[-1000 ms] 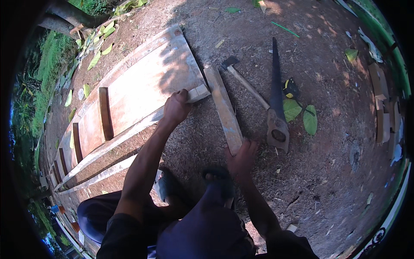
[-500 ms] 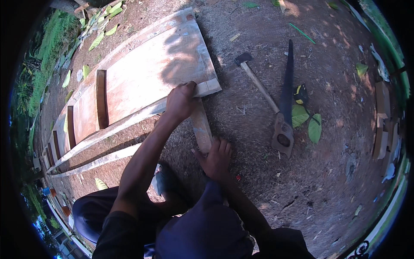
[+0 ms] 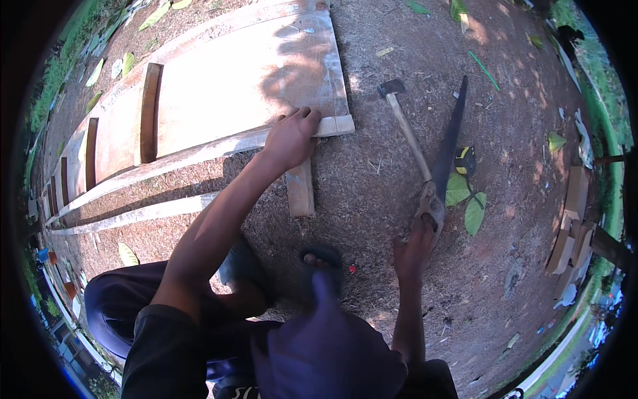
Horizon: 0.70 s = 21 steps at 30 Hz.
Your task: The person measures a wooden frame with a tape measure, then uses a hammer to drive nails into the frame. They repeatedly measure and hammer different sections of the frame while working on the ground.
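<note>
My left hand (image 3: 290,138) is closed over the near wooden rail (image 3: 232,145) of a long wooden panel (image 3: 219,100), close to its right end. Under that hand a short wooden piece (image 3: 301,193) sticks out toward me. On the ground to the right lies a handsaw (image 3: 446,149) with a dark blade pointing away and a worn wooden handle. My right hand (image 3: 415,253) has its fingers on the handle's near end, curled round it. A hammer (image 3: 409,133) with a dark head and wooden shaft lies left of the saw, its shaft end close to the saw's handle.
A yellow and black tape measure (image 3: 465,160) and green leaves (image 3: 474,214) lie right of the saw. Wooden crosspieces (image 3: 147,113) stand up along the panel. Wood blocks (image 3: 570,219) are stacked at the far right. A thin green stick (image 3: 484,70) lies beyond the saw.
My right hand has left the short wooden piece and moved right onto the saw's handle. My left hand stays on the rail. The whole view has shifted a little.
</note>
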### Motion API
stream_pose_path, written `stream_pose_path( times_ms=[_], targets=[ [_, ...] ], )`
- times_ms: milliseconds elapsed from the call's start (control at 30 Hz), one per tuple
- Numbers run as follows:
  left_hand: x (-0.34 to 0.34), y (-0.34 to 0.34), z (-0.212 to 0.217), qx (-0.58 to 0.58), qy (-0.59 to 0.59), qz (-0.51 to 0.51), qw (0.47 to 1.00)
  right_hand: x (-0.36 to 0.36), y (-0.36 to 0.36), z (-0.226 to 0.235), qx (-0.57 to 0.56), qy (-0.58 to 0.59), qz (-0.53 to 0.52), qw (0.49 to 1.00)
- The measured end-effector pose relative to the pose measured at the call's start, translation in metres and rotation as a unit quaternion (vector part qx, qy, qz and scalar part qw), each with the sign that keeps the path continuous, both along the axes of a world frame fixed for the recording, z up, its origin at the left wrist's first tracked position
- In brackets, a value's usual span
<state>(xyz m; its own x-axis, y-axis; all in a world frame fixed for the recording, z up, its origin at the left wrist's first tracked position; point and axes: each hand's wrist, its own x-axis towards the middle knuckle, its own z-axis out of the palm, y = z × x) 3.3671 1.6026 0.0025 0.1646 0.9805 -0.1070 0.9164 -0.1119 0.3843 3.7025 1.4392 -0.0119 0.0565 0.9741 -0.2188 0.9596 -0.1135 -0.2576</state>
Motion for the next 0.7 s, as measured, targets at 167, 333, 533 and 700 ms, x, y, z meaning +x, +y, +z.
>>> stream_pose_path(
  times_ms=[167,333,533,700],
  targets=[
    [0.003,0.001,0.009,-0.045,0.022,0.02,0.999,0.029,0.022,-0.007,-0.016,0.018,0.017,1.0],
    [0.003,-0.002,0.011,-0.058,0.037,0.032,0.997,0.056,0.011,0.01,0.018,0.185,-0.075,0.98],
    [-0.001,-0.011,0.007,-0.035,0.057,0.033,0.997,0.032,0.004,0.063,0.151,0.407,-0.358,0.827],
    [0.004,-0.005,0.017,-0.077,0.047,0.034,0.995,-0.006,-0.037,0.087,0.214,0.494,-0.292,0.791]
  ],
)
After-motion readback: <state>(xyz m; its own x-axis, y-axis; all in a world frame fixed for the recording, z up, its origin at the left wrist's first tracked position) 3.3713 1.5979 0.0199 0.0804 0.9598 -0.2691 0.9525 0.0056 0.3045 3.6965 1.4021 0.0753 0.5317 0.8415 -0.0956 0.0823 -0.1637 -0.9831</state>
